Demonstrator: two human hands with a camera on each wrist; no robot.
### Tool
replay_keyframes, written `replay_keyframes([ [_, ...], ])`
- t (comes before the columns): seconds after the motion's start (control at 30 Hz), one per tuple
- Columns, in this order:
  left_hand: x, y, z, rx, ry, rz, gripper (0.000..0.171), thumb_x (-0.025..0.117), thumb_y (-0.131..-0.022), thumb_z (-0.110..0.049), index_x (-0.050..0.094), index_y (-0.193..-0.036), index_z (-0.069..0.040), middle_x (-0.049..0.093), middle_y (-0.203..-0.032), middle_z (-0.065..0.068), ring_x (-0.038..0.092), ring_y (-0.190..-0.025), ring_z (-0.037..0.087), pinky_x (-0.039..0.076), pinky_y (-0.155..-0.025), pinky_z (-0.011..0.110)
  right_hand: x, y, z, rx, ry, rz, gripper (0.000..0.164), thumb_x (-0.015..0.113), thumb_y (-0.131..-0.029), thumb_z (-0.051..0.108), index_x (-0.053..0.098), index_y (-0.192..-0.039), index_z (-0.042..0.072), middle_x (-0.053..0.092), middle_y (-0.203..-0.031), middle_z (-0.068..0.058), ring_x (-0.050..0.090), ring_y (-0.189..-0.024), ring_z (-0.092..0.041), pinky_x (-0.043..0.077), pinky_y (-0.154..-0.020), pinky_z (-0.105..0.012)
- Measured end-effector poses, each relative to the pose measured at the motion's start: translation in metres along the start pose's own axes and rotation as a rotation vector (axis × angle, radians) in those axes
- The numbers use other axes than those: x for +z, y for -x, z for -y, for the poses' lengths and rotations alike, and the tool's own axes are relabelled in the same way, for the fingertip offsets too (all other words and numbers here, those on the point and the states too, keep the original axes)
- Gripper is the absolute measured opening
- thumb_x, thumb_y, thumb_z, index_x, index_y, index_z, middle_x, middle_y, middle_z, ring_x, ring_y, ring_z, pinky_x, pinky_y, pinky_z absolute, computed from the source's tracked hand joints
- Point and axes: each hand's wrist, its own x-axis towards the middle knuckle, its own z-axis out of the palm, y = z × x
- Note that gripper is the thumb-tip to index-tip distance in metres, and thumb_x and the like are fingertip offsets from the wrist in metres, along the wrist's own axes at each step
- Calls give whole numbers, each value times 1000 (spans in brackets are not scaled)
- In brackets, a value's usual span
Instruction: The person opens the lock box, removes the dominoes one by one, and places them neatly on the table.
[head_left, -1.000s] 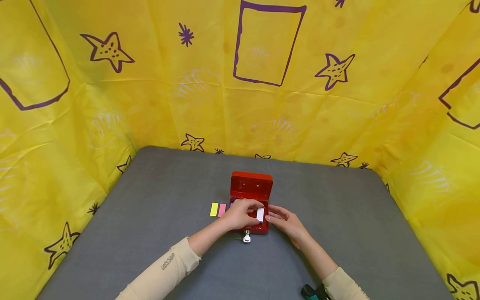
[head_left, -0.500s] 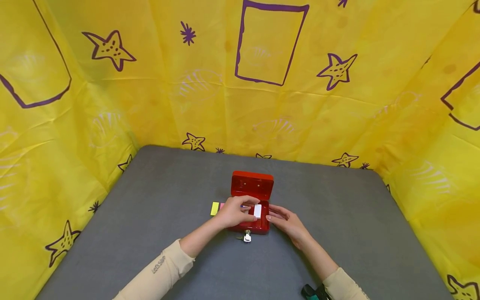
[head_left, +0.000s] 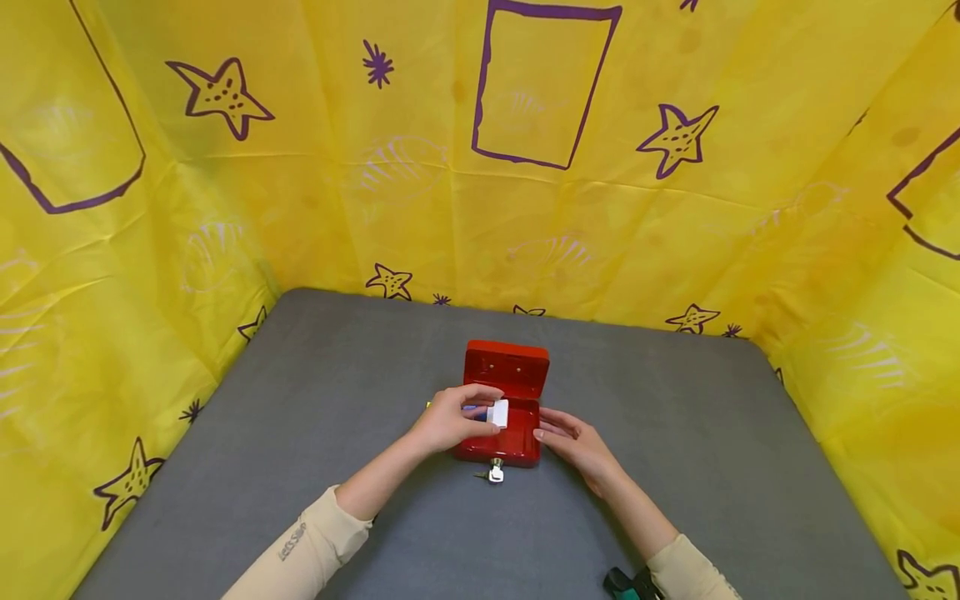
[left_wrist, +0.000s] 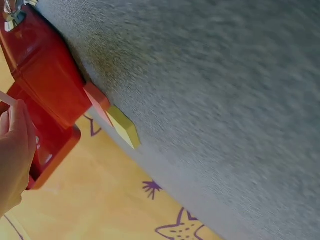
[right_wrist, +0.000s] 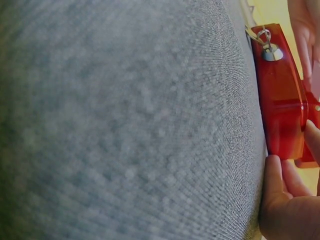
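Note:
A small red metal cash box (head_left: 517, 454) stands on the table with its lid (head_left: 506, 371) raised and a key (head_left: 496, 473) in its front lock. Over its left part, my left hand (head_left: 450, 421) pinches a small white block (head_left: 498, 414) between thumb and fingertips. A bit of blue shows behind the block; I cannot tell what it belongs to. My right hand (head_left: 581, 454) rests its fingertips against the box's right side, fingers fairly straight. In the left wrist view, a pink block (left_wrist: 98, 102) and a yellow block (left_wrist: 123, 126) lie beside the box.
Grey cloth covers the table (head_left: 360, 358). Yellow curtains (head_left: 420, 208) with purple drawings rise behind and at both sides. A black and green object (head_left: 626, 585) sits at the front edge near the right sleeve, partly hidden.
My left hand has moved left with the white block, from the box's right part towards its left side, covering the pink block in the head view. The right hand stays by the box.

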Motion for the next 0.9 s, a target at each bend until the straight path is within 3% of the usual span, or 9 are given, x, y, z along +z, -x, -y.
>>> replay_keyframes([
  [0.17,-8,5,1,3,35,-31,46,81,-80,-10,65,-123,-6,64,-122,9,63,-112,28,51,-92,36,-1,0,0,-1,5,-4,58,74,-86,27,54,-138,9,59,-133,-13,57,-121,-27,49,-96,-39],
  [0.37,-18,14,3,-15,45,-65,43,79,-80,-8,66,-121,-6,63,-122,11,63,-111,33,49,-93,43,-1,0,0,-4,10,-3,59,75,-86,28,54,-138,10,59,-134,-12,57,-121,-26,49,-96,-39],
  [0.9,-42,30,11,-68,-17,-110,44,79,-81,-7,65,-122,-4,63,-122,12,63,-109,31,51,-92,43,0,0,0,3,4,-13,58,75,-86,28,55,-137,10,60,-132,-12,59,-119,-26,49,-96,-39],
])
